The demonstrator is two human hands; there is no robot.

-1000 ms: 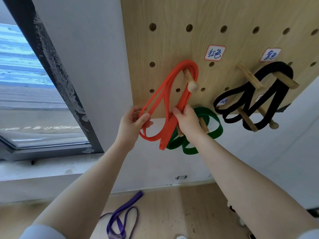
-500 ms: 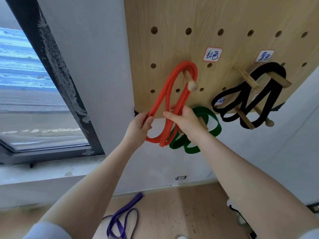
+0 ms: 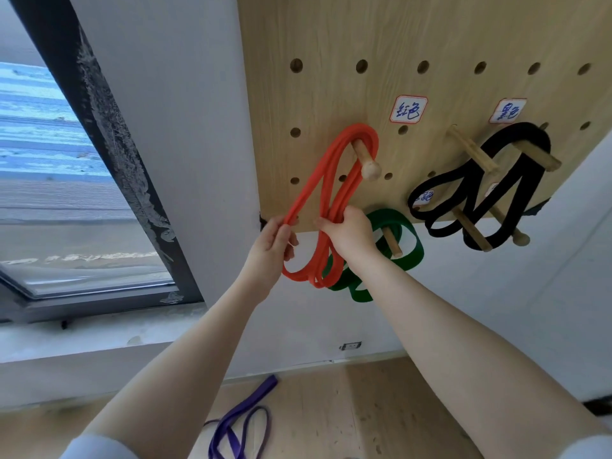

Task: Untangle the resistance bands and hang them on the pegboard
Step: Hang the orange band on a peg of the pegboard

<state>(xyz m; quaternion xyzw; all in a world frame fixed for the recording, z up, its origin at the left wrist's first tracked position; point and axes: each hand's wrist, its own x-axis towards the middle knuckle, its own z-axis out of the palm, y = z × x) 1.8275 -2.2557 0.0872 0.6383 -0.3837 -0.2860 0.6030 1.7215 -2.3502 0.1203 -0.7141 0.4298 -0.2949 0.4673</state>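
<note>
Grip: both arms raised — left hand (image 3: 271,241) and right hand (image 3: 347,230) pinching orange band (image 3: 318,180)

A plain home room: a wooden pegboard (image 3: 430,44) on a white wall, a window (image 3: 66,180) left of it, wood flooring (image 3: 331,409) below.

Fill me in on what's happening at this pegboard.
A person is hanging resistance bands on a wooden pegboard. Both hands grip the orange band, which is looped over a round-tipped peg: the left hand holds its left strand, the right hand the bunched strands. A green band and a black band already hang on pegs. A purple band lies on the floor.
</note>
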